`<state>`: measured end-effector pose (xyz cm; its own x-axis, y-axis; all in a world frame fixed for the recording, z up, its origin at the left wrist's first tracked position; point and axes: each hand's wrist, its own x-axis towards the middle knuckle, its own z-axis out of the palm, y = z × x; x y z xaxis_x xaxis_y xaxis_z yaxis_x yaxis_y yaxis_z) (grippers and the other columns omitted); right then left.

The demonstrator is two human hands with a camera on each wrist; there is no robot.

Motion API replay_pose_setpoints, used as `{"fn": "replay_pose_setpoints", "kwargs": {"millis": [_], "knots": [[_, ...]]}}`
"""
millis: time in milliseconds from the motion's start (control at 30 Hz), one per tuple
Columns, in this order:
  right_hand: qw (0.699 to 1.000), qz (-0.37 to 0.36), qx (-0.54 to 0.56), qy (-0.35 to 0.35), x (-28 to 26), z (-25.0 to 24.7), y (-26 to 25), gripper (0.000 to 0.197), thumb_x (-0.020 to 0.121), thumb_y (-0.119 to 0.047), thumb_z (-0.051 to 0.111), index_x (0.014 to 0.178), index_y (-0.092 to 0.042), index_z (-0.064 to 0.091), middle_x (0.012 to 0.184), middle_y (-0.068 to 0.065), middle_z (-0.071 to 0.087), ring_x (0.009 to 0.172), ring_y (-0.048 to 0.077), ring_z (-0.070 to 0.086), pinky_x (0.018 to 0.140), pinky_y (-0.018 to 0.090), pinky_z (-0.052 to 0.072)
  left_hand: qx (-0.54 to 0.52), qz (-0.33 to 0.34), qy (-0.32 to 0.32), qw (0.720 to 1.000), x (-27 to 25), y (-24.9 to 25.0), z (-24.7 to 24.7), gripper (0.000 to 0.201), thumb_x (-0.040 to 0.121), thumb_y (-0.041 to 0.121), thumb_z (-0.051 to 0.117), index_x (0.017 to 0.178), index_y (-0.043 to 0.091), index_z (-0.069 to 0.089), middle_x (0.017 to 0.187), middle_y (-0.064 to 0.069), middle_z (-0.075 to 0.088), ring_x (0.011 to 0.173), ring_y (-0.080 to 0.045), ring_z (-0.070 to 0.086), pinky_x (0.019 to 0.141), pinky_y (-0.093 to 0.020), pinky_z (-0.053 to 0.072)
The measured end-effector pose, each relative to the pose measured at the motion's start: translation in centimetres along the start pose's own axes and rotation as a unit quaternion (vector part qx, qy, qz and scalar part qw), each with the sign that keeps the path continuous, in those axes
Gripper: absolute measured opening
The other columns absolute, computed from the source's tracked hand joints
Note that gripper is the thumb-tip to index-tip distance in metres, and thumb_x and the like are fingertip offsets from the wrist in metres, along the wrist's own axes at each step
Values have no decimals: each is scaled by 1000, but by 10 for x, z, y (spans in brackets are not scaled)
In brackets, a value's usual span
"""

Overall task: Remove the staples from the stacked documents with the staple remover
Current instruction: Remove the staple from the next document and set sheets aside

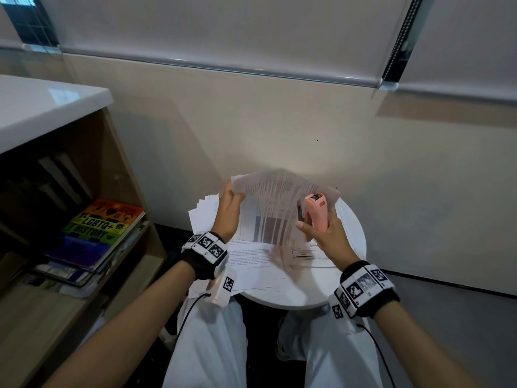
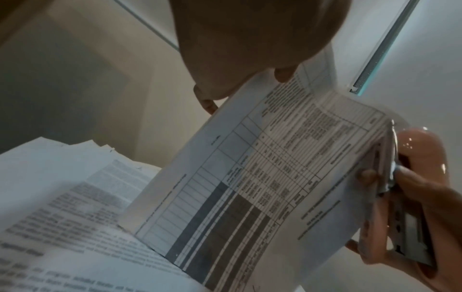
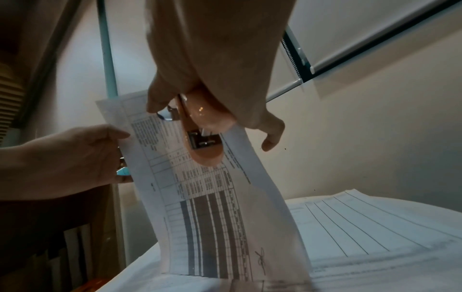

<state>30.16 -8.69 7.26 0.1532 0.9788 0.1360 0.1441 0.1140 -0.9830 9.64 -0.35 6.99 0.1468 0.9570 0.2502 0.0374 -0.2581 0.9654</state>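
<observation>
Head cam is looking down from above at both hands over the table (image 1: 355, 233). Wrist cams are sitting low and close, looking up along each hand; both are catching the same sheet (image 2: 262, 177) (image 3: 200, 187).

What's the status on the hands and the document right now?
Left hand pinches raised document at its edge. Right hand grips pink staple remover against it. Loose papers underneath; nothing blocking.

**Count of what is in view**

Two hands: the left hand (image 1: 228, 211) and the right hand (image 1: 324, 233). One pink staple remover (image 1: 315, 212). One lifted set of sheets (image 1: 275, 208). One round white table (image 1: 353, 233). The loose papers (image 1: 251, 264) on it are too many and overlapped to count.
</observation>
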Motion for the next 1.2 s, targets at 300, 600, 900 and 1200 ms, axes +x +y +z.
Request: {"fn": "replay_pose_setpoints", "kwargs": {"millis": [300,600,900,1200], "knots": [[1000,-26,12,-10,7,2,-12,46,80,-9,74,108,-37,51,111,2,59,91,13,62,67,25,57,41,76,-14,996,8,8,7,6,101,28,33,100,22,32,95,6,43,89,-17,46,83,-43,47],[991,-36,63,112,19,-7,-35,47,83,-13,72,113,-16,36,99,13,57,72,19,60,61,28,55,9,48,86,995,12,8,-2,15,101,24,39,109,13,46,98,10,61,89,0,61,80,-20,54],[958,-101,175,202,55,54,-138,19,92,-23,60,74,-18,60,70,-2,63,59,17,59,49,22,50,-18,15,18,1000,-24,10,11,22,103,28,31,102,18,52,95,-3,60,85,-8,59,79,-32,50],[979,-25,9,202,86,106,-105,34,85,-46,62,68,-17,64,62,-3,64,58,14,61,58,25,47,13,24,41,999,-40,12,17,36,103,30,32,101,-2,48,96,-24,57,80,-16,53,75,-35,45]]}}
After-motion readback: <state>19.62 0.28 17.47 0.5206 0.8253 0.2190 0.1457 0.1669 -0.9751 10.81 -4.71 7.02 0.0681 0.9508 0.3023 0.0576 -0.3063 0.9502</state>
